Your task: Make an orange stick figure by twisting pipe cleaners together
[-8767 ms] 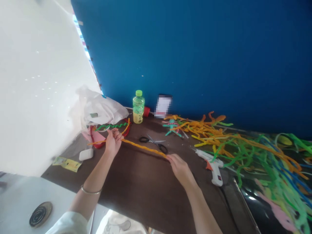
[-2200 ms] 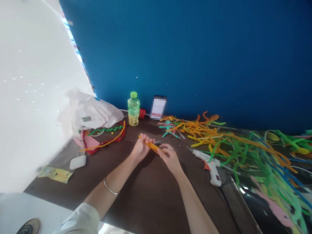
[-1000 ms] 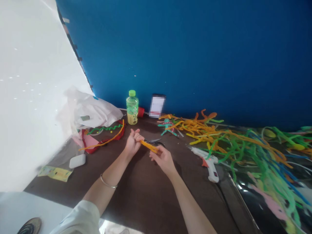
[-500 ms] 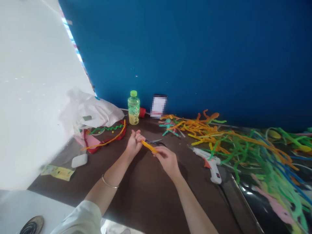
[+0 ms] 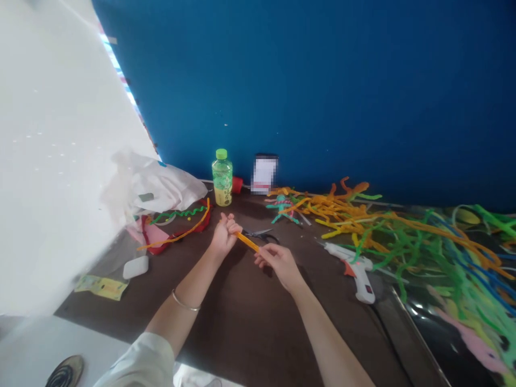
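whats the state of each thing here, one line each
left hand: closed around orange pipe cleaners
right hand: pinching their other end
orange pipe cleaners: bunched, straight between both hands
green-capped bottle: upright, closed
scissors: lying flat, partly hidden
glue gun: on its side
phone: propped up, screen lit
earbud case: shut
green pipe cleaner: bent wavy

Two hands (image 5: 224,236) (image 5: 280,264), one bottle (image 5: 223,183), one glue gun (image 5: 362,280)
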Tool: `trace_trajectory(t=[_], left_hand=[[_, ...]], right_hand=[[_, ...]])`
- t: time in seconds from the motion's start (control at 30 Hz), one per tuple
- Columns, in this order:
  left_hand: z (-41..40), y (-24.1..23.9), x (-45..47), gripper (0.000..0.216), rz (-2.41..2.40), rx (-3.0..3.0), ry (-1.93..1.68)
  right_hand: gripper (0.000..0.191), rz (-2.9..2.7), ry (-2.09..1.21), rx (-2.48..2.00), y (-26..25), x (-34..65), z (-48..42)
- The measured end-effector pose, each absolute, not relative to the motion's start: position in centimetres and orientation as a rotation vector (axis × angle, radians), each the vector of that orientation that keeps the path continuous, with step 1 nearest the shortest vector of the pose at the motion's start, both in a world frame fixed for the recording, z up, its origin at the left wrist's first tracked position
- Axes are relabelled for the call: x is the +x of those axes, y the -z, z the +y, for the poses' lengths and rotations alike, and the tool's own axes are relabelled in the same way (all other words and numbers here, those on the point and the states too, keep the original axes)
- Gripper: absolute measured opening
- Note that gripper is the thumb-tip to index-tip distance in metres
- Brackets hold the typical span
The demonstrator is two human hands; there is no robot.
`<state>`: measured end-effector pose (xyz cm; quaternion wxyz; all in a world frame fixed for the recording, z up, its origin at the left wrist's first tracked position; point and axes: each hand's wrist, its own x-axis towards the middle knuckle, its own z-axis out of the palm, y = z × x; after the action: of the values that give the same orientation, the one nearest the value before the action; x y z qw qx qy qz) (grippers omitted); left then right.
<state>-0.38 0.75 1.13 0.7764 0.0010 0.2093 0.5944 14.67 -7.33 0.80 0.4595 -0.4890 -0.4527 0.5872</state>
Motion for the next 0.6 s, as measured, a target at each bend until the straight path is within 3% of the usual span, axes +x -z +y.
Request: trace_trajectory(t=[0.17,0.33,0.5,0.6], left_hand=[[0.4,-1.6,-0.2,0.036,0.442,0.036,-1.301],[-1.2,-1.8,0.7,0.019,0.441,0.372,-1.129],[-2.9,-1.3,2.2,0.03,0.404,0.559,-0.931],[-3.0,-0.9,2.6,0.023,0.42,0.515,-0.954]], right_hand=[[0.027,-1.274,-1.216,-1.268,-1.4,14.6,-7.6],[0.022,-1.253,-0.936,-1.313,-1.5,14.8,-7.8],[0.019,-1.434,-0.711,-1.334,-0.7,14.8,-7.8],[0.019,-1.634,-0.551,-1.303,-0.5,14.6,-7.8]])
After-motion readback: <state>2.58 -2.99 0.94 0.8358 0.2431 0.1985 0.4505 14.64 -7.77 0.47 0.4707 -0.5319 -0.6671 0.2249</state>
